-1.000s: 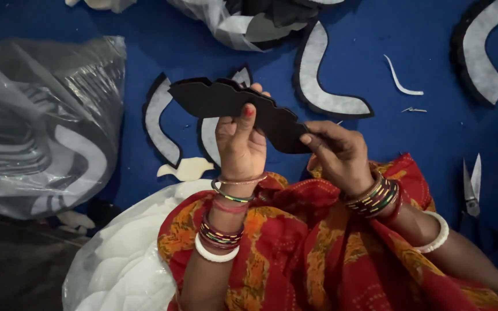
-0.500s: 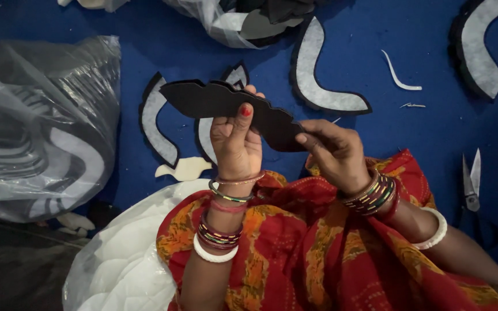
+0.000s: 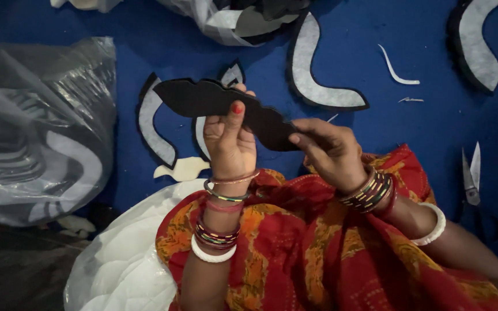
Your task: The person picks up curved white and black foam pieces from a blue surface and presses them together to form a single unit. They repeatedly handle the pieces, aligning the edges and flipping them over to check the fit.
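Head view: my left hand [image 3: 230, 141] and right hand [image 3: 328, 151] both pinch a black moustache-shaped foam cutout [image 3: 226, 106], thumbs and fingers clamped on it above my lap; it looks fully cut, and curved black-edged grey offcuts [image 3: 318, 75] lie on the blue floor [image 3: 422, 46]. The clear plastic bag [image 3: 36, 132] at left holds more curved pieces (hard to count), and scissors [image 3: 471, 175] lie untouched at right.

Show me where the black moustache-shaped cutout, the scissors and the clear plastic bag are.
black moustache-shaped cutout [image 3: 203, 98]: head view, on its wide left lobe.
scissors [image 3: 470, 173]: head view, on the blades near the pivot.
clear plastic bag [image 3: 41, 132]: head view, on its crinkled side.
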